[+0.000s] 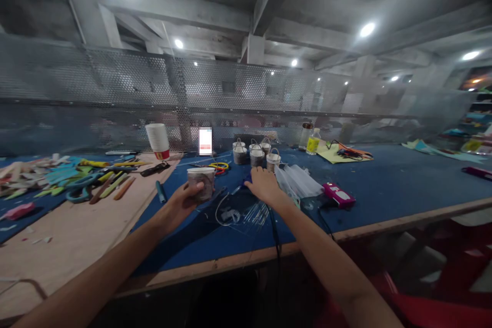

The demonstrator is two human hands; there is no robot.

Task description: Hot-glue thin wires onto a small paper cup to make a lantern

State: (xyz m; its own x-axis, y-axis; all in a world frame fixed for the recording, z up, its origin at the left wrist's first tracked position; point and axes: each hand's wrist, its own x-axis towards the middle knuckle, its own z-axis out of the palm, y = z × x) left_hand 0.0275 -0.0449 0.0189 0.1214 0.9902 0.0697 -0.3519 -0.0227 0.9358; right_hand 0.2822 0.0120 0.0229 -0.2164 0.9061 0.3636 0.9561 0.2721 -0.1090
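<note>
My left hand (188, 197) is closed around a paper cup (202, 180) with a white rim and a mottled grey-brown covering, held upright above the blue mat. My right hand (262, 184) curls from above over a blue tool (247, 180), apparently a glue gun, mostly hidden under the fingers. A black cord (275, 230) runs from below that hand over the table edge. Behind it stand several small covered cups with looped handles (257, 155). Clear thin sticks (255, 213) and a white looped string (220, 215) lie between my hands.
A stack of white paper cups (157, 139) and a lit phone (205, 141) stand at the back. Scissors (82, 187) and markers (115, 187) lie left. Yellow-handled scissors (220, 166), plastic sleeves (302, 182), a magenta box (339, 195) and a bottle (313, 142) are also on the table.
</note>
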